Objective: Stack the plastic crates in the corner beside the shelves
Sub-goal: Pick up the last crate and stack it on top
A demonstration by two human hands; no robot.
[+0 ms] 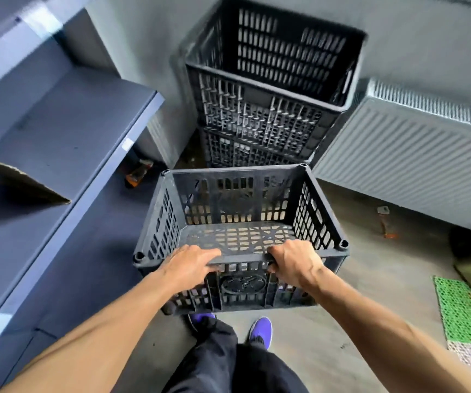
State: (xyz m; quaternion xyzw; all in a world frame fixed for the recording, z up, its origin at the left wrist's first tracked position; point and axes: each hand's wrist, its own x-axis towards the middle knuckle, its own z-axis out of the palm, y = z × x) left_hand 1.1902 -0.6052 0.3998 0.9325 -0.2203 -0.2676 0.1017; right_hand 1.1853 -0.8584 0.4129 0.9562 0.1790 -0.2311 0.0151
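A black slotted plastic crate [240,211] hangs above the floor in front of my legs, held by its near rim. My left hand [191,263] grips that rim left of the middle, and my right hand [294,260] grips it right of the middle, fingers curled over the edge. Beyond it, a stack of black crates [265,89] stands in the corner between the grey shelves [67,143] and the wall; its top crate is open and empty. The lower crates of the stack are partly hidden behind the held crate.
A white radiator [415,154] lines the wall on the right. Green and orange perforated mats [464,316] lie on the floor at right. A cardboard flap [21,180] sticks out over a shelf at left. A small orange object [139,173] lies under the shelves.
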